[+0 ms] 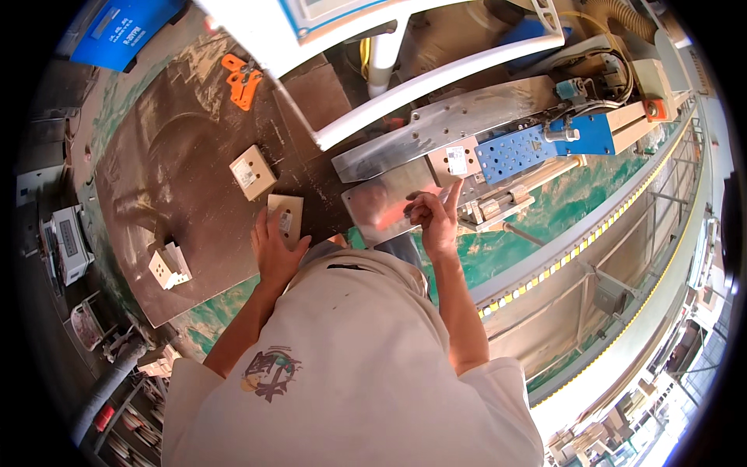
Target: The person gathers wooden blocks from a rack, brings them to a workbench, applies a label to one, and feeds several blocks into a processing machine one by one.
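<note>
Left of centre, left hand spread against a wooden block; at centre, right hand, index extended, others half-curled, should keep the labelled block square.

A head-worn fisheye looks steeply down over the near shirt.

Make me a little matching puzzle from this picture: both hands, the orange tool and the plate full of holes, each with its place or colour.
1. Left hand
2. Right hand
3. Orange tool
4. Plate full of holes

A. Blue, next to the labelled block on the machine
B. At a pale block near the tabletop's near edge
C. Index finger extended toward the labelled block
D. Towards the far side of the brown tabletop

Pairs: 1-B, 2-C, 3-D, 4-A
</note>
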A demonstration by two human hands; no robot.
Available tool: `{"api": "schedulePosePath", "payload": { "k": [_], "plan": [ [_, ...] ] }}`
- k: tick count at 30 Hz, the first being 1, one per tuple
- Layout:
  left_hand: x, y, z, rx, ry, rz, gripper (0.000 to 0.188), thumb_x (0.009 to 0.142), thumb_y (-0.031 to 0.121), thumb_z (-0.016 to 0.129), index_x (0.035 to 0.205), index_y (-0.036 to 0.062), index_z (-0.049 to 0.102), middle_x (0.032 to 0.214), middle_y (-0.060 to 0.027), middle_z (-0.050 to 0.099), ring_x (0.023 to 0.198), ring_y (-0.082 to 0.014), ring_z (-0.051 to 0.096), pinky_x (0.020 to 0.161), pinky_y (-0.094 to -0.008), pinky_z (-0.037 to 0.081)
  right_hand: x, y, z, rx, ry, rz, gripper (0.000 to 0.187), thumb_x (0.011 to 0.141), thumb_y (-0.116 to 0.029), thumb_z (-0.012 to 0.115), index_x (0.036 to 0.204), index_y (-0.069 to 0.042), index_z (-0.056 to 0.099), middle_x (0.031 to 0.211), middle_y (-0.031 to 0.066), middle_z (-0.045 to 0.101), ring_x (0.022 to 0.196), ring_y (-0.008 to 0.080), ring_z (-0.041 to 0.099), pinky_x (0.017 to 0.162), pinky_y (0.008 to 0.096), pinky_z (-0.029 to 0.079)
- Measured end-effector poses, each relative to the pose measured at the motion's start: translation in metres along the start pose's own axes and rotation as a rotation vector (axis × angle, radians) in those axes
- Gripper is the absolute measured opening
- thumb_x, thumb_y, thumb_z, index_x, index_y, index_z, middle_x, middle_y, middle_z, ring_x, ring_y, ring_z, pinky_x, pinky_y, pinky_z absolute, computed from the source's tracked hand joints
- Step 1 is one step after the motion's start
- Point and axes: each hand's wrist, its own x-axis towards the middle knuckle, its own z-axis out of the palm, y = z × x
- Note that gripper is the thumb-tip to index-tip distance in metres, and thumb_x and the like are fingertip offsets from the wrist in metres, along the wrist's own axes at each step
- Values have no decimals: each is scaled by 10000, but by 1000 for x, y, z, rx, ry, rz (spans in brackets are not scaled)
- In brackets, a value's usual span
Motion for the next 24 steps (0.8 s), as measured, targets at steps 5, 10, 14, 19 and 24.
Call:
{"api": "schedulePosePath", "payload": {
  "k": [5,10,14,19,24],
  "plan": [
    [6,-3,10,10,15,-18,810,778,232,870,1474,101,477,1533,-201,405,1385,-450,401,1145,-540,372,21,-25,-33,20,-18,21,997,1012,-16,491,1641,-210,-258,940,184,684,646,193,649,602,318,563],
    [10,10,4,-9,-18,-18,797,773,176,854,1470,92,476,1526,-194,409,1387,-435,410,1138,-533,390,51,-45,-68,-8,-38,-1,122,1000,-91,550,1079,-7,512,960,213,698,649,227,677,587,319,570],
    [7,32,2,-66,-26,18,781,764,160,839,1458,82,491,1518,-190,430,1366,-430,439,1113,-527,420,74,-64,-100,17,-8,35,218,1043,-88,516,1254,-63,468,865,124,684,650,207,684,560,320,566],
    [11,62,9,26,-29,221,758,745,165,836,1434,80,532,1523,-186,454,1341,-425,472,1087,-509,447,90,-96,-122,67,17,0,191,1043,-40,456,1230,-57,490,863,133,675,667,236,682,597,336,569],
    [25,120,24,-87,-86,351,677,735,175,834,1368,81,614,1534,-175,484,1345,-412,493,1101,-506,445,108,-125,-151,23,-44,31,261,1051,-46,455,1308,-95,458,831,108,667,648,212,654,612,336,570]
  ]
}}
